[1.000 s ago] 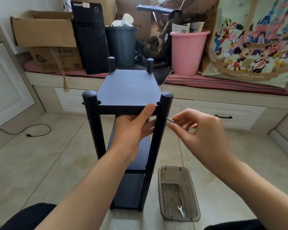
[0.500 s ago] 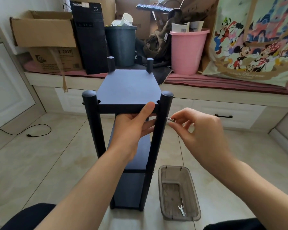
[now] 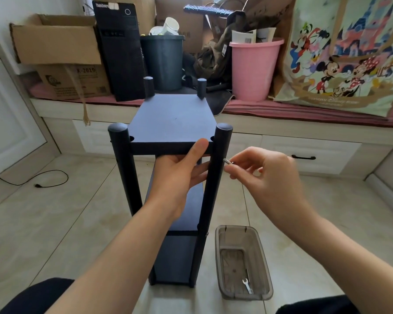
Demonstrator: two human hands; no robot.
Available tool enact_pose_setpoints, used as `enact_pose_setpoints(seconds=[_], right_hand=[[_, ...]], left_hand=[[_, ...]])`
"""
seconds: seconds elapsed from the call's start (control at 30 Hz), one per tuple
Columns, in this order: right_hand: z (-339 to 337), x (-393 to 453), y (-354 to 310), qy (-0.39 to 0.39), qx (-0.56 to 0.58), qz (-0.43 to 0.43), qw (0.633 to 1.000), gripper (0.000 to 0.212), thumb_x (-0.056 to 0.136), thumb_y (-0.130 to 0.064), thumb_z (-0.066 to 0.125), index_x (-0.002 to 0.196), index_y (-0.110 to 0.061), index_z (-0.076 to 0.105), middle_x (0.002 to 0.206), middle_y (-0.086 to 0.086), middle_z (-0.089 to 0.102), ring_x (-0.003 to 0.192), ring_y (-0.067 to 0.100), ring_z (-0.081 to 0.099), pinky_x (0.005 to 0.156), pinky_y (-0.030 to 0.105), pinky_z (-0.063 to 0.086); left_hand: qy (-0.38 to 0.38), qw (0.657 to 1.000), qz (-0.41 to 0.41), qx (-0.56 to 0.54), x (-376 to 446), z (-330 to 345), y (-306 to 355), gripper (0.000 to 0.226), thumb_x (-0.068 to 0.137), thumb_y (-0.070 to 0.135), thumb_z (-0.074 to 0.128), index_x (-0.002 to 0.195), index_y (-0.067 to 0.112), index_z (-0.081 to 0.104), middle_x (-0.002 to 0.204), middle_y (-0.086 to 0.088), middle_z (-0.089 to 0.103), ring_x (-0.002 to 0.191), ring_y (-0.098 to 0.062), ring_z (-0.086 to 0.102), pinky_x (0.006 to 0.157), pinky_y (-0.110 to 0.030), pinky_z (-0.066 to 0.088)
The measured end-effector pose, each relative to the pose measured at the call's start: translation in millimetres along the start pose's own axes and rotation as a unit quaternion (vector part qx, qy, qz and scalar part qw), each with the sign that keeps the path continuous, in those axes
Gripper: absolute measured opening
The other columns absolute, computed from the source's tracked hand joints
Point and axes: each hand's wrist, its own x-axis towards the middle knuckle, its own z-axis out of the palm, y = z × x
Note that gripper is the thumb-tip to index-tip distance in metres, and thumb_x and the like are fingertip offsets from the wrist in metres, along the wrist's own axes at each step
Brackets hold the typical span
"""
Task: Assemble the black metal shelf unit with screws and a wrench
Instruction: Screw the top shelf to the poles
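Note:
The black metal shelf unit (image 3: 173,118) stands upright on the tiled floor in front of me, with three tiers and four round posts. My left hand (image 3: 179,175) grips the front edge of the top shelf, thumb on the rim and fingers underneath, beside the front right post (image 3: 216,177). My right hand (image 3: 266,177) pinches a small silver screw (image 3: 227,162) whose tip meets the right side of that post just below the top shelf. A small silver wrench (image 3: 247,286) lies in the tray on the floor.
A translucent grey plastic tray (image 3: 220,257) sits on the floor right of the shelf's base. Behind runs a low bench with cardboard boxes (image 3: 61,57), a black computer tower (image 3: 120,53), a dark bin (image 3: 162,62), a pink bucket (image 3: 253,69) and a cartoon bag (image 3: 345,55). A black cable (image 3: 39,180) lies left.
My right hand's fingers have shifted slightly around the screw at the post. The left hand and the shelf have stayed where they were.

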Motion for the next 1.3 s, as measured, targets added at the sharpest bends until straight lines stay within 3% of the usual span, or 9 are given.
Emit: enact_pose_setpoints(seconds=[0.07,0.13,0.27,0.37,0.6,0.8,0.97,1.13,1.3], right_hand=[[-3.7,3.7,-1.2,-0.049,0.138,0.079,0.986,0.015,0.087,-0.028,0.072,0.077,-0.017,0.075,0.067,-0.005,0.072,0.06,0.002,0.06,0.059,0.021,0.048],[-6.2,6.1,-3.9,-0.079,0.204,0.125,0.968,0.019,0.089,-0.028,0.069,0.076,-0.016,0.075,0.068,-0.002,0.073,0.06,0.003,0.059,0.059,0.018,0.048],[-2.0,7.5,-5.1,-0.037,0.07,0.027,0.996,0.015,0.088,-0.026,0.071,0.077,-0.016,0.073,0.064,-0.005,0.07,0.059,0.004,0.062,0.058,0.013,0.045],[-4.5,7.6,-5.6,-0.028,0.039,0.003,0.999,0.012,0.087,-0.024,0.072,0.077,-0.018,0.073,0.065,-0.008,0.07,0.064,0.0,0.064,0.06,0.009,0.043],[-7.4,1.1,-4.7,-0.01,0.01,-0.025,1.0,0.007,0.085,-0.022,0.074,0.08,-0.021,0.079,0.07,-0.014,0.072,0.071,0.006,0.069,0.073,0.035,0.057],[-5.0,-1.3,-4.6,0.006,-0.006,-0.057,0.998,0.006,0.086,-0.022,0.074,0.087,-0.02,0.079,0.073,-0.013,0.073,0.07,0.006,0.069,0.072,0.03,0.056],[-1.9,-4.6,-6.3,0.051,-0.174,-0.173,0.968,0.011,0.086,-0.016,0.075,0.078,-0.008,0.075,0.063,0.001,0.068,0.061,0.023,0.058,0.059,0.036,0.051],[-6.0,-1.8,-3.2,0.019,-0.056,-0.101,0.993,0.009,0.088,-0.02,0.072,0.084,-0.014,0.078,0.069,-0.007,0.071,0.067,0.011,0.065,0.07,0.029,0.051],[1.0,-6.8,-7.5,0.045,-0.25,-0.2,0.946,0.017,0.092,-0.018,0.064,0.083,-0.007,0.073,0.067,0.003,0.068,0.068,0.027,0.06,0.067,0.042,0.051]], left_hand=[[-0.001,1.0,-0.002,0.007,0.0,-0.4,-0.2,0.056,0.075,0.04,0.068,0.124,0.013,0.063,0.104,-0.002,0.078,0.094,-0.025,0.076,0.074,-0.032,0.062],[-0.005,1.0,-0.006,0.009,-0.4,-0.7,-0.2,0.056,0.075,0.04,0.068,0.124,0.012,0.064,0.105,-0.003,0.078,0.095,-0.025,0.076,0.075,-0.033,0.062],[-0.008,1.0,-0.015,0.008,-0.1,-2.2,0.4,0.061,0.075,0.04,0.067,0.128,0.01,0.061,0.107,-0.004,0.078,0.097,-0.025,0.076,0.078,-0.035,0.063],[-0.01,1.0,-0.017,0.008,0.0,-2.5,0.8,0.064,0.074,0.042,0.068,0.129,0.01,0.061,0.107,-0.004,0.078,0.098,-0.025,0.075,0.079,-0.036,0.063],[-0.005,1.0,-0.02,0.001,1.4,-2.4,-0.3,0.054,0.073,0.04,0.069,0.121,0.016,0.063,0.103,0.0,0.079,0.093,-0.023,0.077,0.07,-0.03,0.061],[0.002,1.0,-0.022,-0.006,0.8,-2.3,-0.7,0.058,0.072,0.041,0.07,0.124,0.015,0.062,0.106,0.0,0.078,0.095,-0.024,0.076,0.071,-0.029,0.061],[0.004,1.0,-0.025,-0.014,-0.9,-3.2,-1.7,0.058,0.074,0.039,0.071,0.125,0.013,0.063,0.108,-0.002,0.078,0.097,-0.024,0.076,0.073,-0.029,0.061],[0.003,0.999,-0.028,-0.023,-1.9,-3.9,-0.8,0.052,0.075,0.037,0.072,0.12,0.012,0.066,0.108,-0.005,0.077,0.097,-0.026,0.076,0.073,-0.029,0.061],[0.006,0.999,-0.035,-0.035,-3.2,-4.0,2.0,0.061,0.075,0.038,0.072,0.125,0.004,0.064,0.11,-0.01,0.076,0.099,-0.028,0.075,0.075,-0.031,0.061]])
